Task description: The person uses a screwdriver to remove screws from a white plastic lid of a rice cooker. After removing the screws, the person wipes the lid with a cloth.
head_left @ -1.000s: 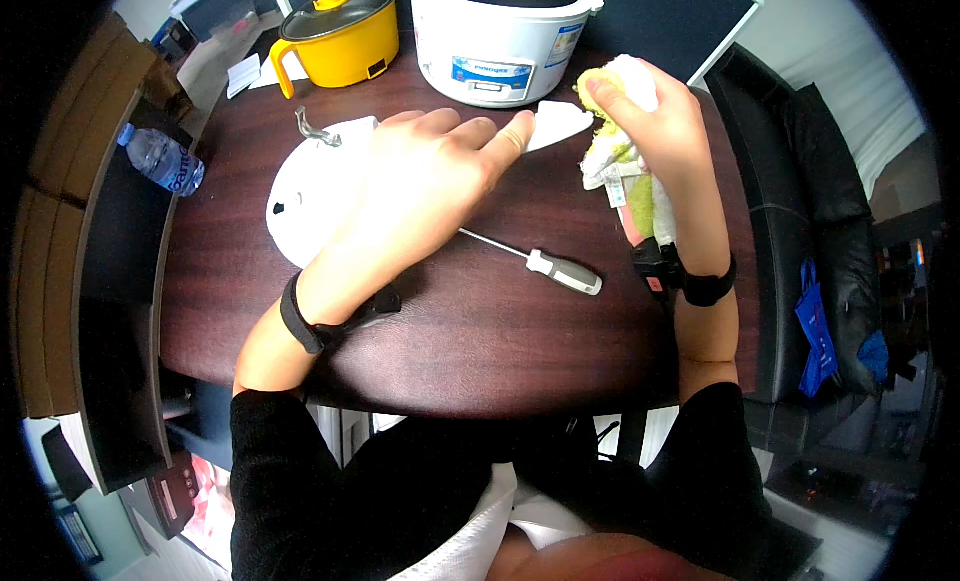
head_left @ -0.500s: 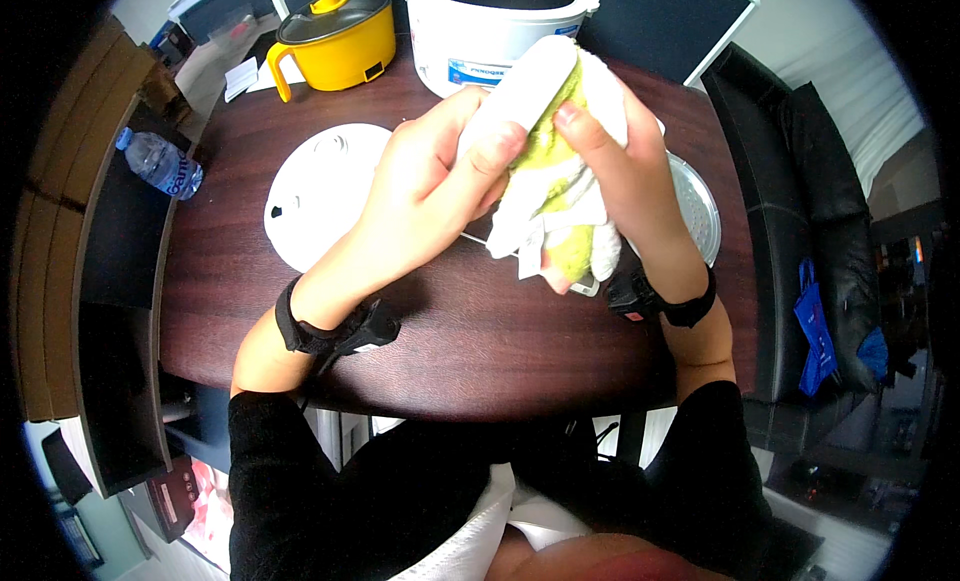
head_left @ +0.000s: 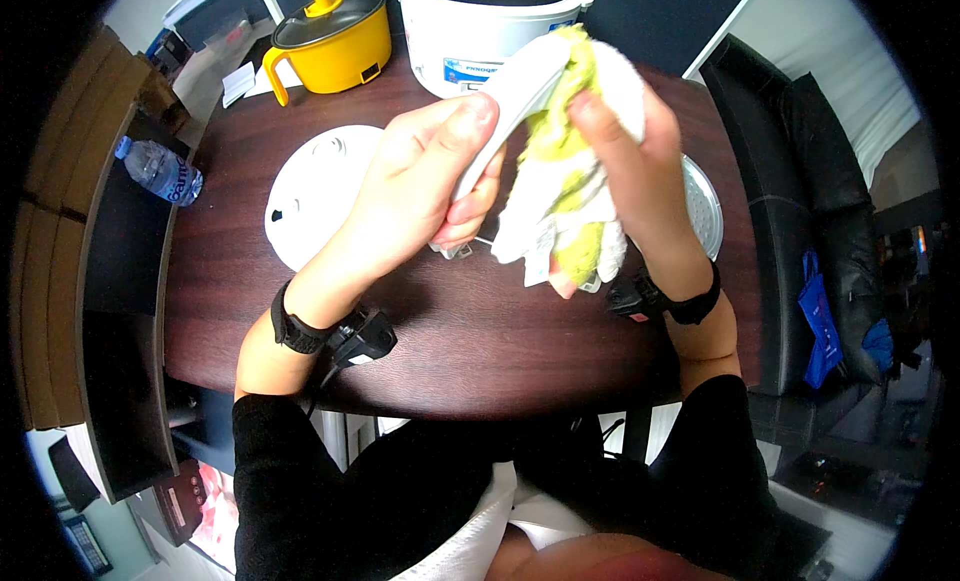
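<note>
My left hand [head_left: 425, 176] is closed round the lower end of a white rice paddle [head_left: 527, 79], held slanting up and to the right above the table. The paddle's upper end runs into a green and white cloth [head_left: 570, 156], which hides part of it. My right hand [head_left: 640, 166] grips that cloth from the right, thumb pressed on its front, and the loose folds hang below. Behind my hands stands a white rice cooker body [head_left: 428, 56] with its top open. A round white lid [head_left: 320, 186] lies left of my left hand, and a perforated metal plate [head_left: 706, 209] is partly hidden behind my right wrist.
A yellow pot [head_left: 350, 56] with a dark lid stands at the back left of the brown table [head_left: 480, 351]. On the left, a water bottle [head_left: 158, 169] sits by the table's edge. A black sofa [head_left: 780, 261] borders the right side.
My left hand has shifted down the paddle, and its grip now lies farther from the cloth. The cloth has bunched toward the paddle's upper end, with my right hand still on it.
</note>
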`<action>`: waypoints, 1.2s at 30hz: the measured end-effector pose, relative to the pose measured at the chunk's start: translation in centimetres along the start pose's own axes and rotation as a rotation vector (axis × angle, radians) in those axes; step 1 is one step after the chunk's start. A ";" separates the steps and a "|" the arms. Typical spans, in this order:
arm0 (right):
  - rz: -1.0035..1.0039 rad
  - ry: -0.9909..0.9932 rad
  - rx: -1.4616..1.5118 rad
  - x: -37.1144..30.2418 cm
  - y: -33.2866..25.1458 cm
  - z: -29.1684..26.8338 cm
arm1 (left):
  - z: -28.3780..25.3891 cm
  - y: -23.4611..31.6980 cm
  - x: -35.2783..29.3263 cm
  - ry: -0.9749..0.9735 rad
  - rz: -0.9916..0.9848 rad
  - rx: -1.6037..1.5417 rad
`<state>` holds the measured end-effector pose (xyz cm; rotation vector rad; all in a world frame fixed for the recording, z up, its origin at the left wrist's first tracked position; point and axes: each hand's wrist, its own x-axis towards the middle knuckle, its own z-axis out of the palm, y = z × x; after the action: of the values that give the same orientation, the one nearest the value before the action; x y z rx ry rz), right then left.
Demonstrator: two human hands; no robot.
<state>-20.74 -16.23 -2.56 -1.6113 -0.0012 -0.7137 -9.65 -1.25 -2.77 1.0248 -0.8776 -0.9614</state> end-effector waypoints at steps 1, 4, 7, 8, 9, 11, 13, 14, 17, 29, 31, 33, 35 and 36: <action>-0.010 0.009 -0.004 0.0 -0.1 0.0 | 0.1 -0.1 0.1 -0.009 0.000 -0.002; -0.095 0.033 -0.071 -0.3 1.0 0.6 | -0.3 -0.5 0.3 -0.008 0.005 0.021; -0.077 -0.019 -0.125 -0.2 0.7 -0.1 | -0.4 -0.5 0.3 -0.008 0.006 0.007; -0.063 -0.031 -0.130 0.0 0.4 -0.2 | -0.2 -0.5 0.3 -0.008 0.013 0.017; -0.018 0.007 -0.027 0.0 -0.3 0.1 | 0.0 -0.5 0.3 -0.007 0.020 0.028; -0.034 0.039 0.003 -0.2 -0.3 0.2 | 0.1 -0.9 0.3 -0.025 0.049 0.032; -0.081 0.051 -0.073 -0.4 0.7 0.7 | 0.2 -0.8 0.4 -0.001 0.055 0.034; -0.116 0.052 -0.116 -0.4 1.5 0.9 | 0.2 -0.8 0.4 0.007 0.057 0.037; -0.090 -0.006 -0.126 0.0 1.0 0.4 | -0.3 -0.7 0.3 0.036 0.031 0.059; 0.106 -0.047 0.181 0.0 0.1 -0.9 | -0.6 -0.5 0.5 -0.136 -0.161 -0.186; 0.112 -0.002 0.199 -0.1 0.2 -0.8 | -0.5 -0.5 0.5 -0.134 -0.144 -0.127; 0.155 0.036 0.268 0.2 0.2 -1.0 | -0.6 -0.5 0.5 -0.131 -0.137 -0.098; 0.170 0.103 0.313 0.6 0.2 -1.2 | -0.7 -0.3 0.6 -0.106 -0.123 -0.082; 0.167 0.114 0.307 0.6 0.3 -1.3 | -0.8 -0.2 0.6 -0.094 -0.116 -0.073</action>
<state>-20.71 -17.73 -2.54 -1.2606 0.1011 -0.6406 -8.73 -1.63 -3.13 0.9825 -0.8609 -1.1395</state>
